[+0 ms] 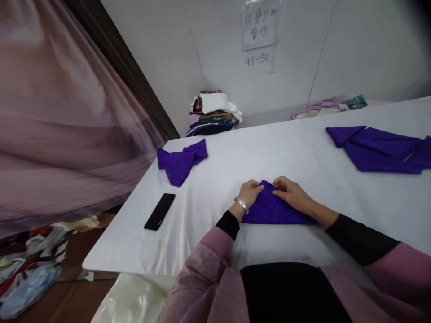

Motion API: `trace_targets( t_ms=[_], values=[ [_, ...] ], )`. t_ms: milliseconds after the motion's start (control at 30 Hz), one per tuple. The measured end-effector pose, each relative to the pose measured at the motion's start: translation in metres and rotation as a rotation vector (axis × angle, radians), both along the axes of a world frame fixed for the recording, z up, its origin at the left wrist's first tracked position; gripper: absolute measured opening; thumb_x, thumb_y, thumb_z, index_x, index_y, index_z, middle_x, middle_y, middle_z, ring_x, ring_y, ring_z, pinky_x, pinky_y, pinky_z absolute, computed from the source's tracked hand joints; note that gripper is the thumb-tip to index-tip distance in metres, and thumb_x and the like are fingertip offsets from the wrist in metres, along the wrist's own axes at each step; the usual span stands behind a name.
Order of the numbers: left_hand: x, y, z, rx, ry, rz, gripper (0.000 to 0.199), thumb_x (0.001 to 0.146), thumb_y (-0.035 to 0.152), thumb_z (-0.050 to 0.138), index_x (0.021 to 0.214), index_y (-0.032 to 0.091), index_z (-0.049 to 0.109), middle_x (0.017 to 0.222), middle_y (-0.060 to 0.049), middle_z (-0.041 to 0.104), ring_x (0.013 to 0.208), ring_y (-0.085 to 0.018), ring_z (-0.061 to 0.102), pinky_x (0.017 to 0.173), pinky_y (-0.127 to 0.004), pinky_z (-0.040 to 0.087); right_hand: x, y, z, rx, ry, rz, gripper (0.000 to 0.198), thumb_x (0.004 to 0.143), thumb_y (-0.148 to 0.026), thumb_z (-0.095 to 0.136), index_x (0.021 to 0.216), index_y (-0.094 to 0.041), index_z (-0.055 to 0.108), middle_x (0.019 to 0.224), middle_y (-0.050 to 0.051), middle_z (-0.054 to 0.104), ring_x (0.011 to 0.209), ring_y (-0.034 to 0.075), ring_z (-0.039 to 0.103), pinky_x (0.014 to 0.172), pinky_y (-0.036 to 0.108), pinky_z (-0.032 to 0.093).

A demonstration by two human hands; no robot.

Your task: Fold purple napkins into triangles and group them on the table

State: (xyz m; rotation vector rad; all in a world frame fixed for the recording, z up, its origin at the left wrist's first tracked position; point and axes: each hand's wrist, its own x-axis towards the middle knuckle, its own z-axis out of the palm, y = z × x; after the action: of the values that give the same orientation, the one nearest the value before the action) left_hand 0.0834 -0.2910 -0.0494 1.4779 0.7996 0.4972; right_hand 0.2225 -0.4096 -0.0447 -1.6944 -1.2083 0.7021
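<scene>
A purple cloth napkin [272, 210], folded into a triangle, lies flat on the white table in front of me, its long edge toward my body. My left hand [251, 193], with a silver bracelet at the wrist, pinches the napkin near its top point. On the other slanted side, my right hand [292, 194] has its thumb and fingers closed on the edge just below the tip. My right forearm covers the triangle's right corner.
A folded purple napkin [178, 163] lies at the table's left, with a black phone [160, 211] nearer me. More folded purple cloth [384, 150] is at the right. Piled clothes [215, 114] stand behind the far edge. A pink curtain [67, 112] hangs left; papers [259, 31] are on the wall.
</scene>
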Motion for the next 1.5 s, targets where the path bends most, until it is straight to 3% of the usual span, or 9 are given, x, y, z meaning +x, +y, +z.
trace_targets(
  t_ms=[133, 367, 500, 700, 800, 1100, 1200, 1367, 1500],
  values=[
    [-0.001, -0.002, 0.003, -0.003, -0.006, -0.011, 0.022, 0.065, 0.035, 0.07, 0.065, 0.017, 0.059, 0.057, 0.004, 0.056, 0.053, -0.009, 0.048, 0.053, -0.022, 0.039, -0.005, -0.002, 0.008, 0.027, -0.064, 0.015, 0.013, 0.077, -0.032, 0.055, 0.087, -0.024, 0.054, 0.078, -0.001, 0.062, 0.072, 0.018, 0.058, 0.069, 0.034, 0.046],
    [-0.002, -0.006, 0.01, -0.058, -0.023, -0.034, 0.022, 0.065, 0.036, 0.069, 0.067, 0.016, 0.06, 0.06, 0.003, 0.058, 0.055, -0.009, 0.049, 0.054, -0.023, 0.039, -0.006, -0.003, 0.009, 0.066, -0.028, 0.037, 0.018, 0.077, -0.032, 0.056, 0.093, -0.024, 0.056, 0.087, 0.001, 0.065, 0.08, 0.019, 0.059, 0.075, 0.035, 0.046],
    [-0.003, -0.008, 0.013, -0.024, 0.012, -0.033, 0.022, 0.067, 0.037, 0.068, 0.067, 0.016, 0.061, 0.058, 0.004, 0.056, 0.053, -0.008, 0.047, 0.052, -0.021, 0.037, -0.007, -0.004, 0.01, 0.05, -0.084, 0.02, 0.014, 0.078, -0.035, 0.055, 0.083, -0.023, 0.059, 0.078, 0.0, 0.064, 0.073, 0.019, 0.058, 0.071, 0.035, 0.047],
    [-0.003, -0.009, 0.016, 0.024, -0.019, -0.033, 0.019, 0.067, 0.034, 0.066, 0.066, 0.017, 0.06, 0.058, 0.004, 0.056, 0.054, -0.009, 0.047, 0.054, -0.022, 0.037, -0.01, -0.005, 0.013, 0.21, -0.178, 0.043, 0.008, 0.08, -0.03, 0.052, 0.079, -0.024, 0.057, 0.115, 0.005, 0.059, 0.107, 0.022, 0.054, 0.094, 0.042, 0.04],
    [-0.004, -0.011, 0.021, 0.061, -0.041, -0.066, 0.016, 0.068, 0.031, 0.065, 0.065, 0.017, 0.059, 0.055, 0.006, 0.053, 0.052, -0.008, 0.043, 0.053, -0.022, 0.034, -0.013, -0.005, 0.017, 0.239, -0.188, 0.047, 0.008, 0.082, -0.029, 0.05, 0.081, -0.024, 0.057, 0.119, 0.005, 0.057, 0.111, 0.022, 0.052, 0.097, 0.042, 0.037],
    [-0.01, -0.015, 0.036, 0.05, -0.071, -0.133, 0.021, 0.071, 0.037, 0.065, 0.069, 0.016, 0.062, 0.061, 0.003, 0.058, 0.057, -0.009, 0.049, 0.058, -0.023, 0.038, -0.015, -0.001, 0.02, 0.15, -0.11, -0.041, 0.009, 0.08, -0.031, 0.052, 0.08, -0.023, 0.056, 0.08, 0.001, 0.061, 0.075, 0.018, 0.055, 0.07, 0.033, 0.045],
    [-0.011, -0.014, 0.032, 0.067, -0.057, -0.165, 0.025, 0.071, 0.04, 0.067, 0.076, 0.016, 0.064, 0.067, 0.001, 0.063, 0.062, -0.011, 0.054, 0.061, -0.024, 0.041, -0.015, 0.0, 0.016, 0.121, -0.064, -0.069, 0.009, 0.079, -0.031, 0.053, 0.083, -0.024, 0.056, 0.077, 0.0, 0.061, 0.071, 0.017, 0.055, 0.066, 0.032, 0.045],
    [-0.004, -0.007, 0.018, 0.237, 0.11, -0.134, 0.011, 0.076, 0.024, 0.063, 0.084, 0.017, 0.065, 0.074, 0.0, 0.066, 0.068, -0.013, 0.059, 0.064, -0.025, 0.045, -0.008, 0.014, 0.006, 0.111, -0.037, -0.062, 0.029, 0.077, -0.025, 0.054, 0.106, -0.025, 0.054, 0.082, -0.001, 0.062, 0.07, 0.016, 0.058, 0.066, 0.031, 0.046],
    [-0.004, 0.0, 0.013, 0.468, 0.406, -0.102, 0.029, 0.078, 0.024, 0.062, 0.107, 0.02, 0.061, 0.085, -0.002, 0.069, 0.079, -0.017, 0.062, 0.073, -0.028, 0.047, 0.003, 0.031, -0.007, -0.014, -0.17, -0.089, 0.034, 0.074, -0.016, 0.056, 0.107, -0.024, 0.057, 0.078, -0.002, 0.064, 0.07, 0.015, 0.059, 0.069, 0.03, 0.045]
  ],
)
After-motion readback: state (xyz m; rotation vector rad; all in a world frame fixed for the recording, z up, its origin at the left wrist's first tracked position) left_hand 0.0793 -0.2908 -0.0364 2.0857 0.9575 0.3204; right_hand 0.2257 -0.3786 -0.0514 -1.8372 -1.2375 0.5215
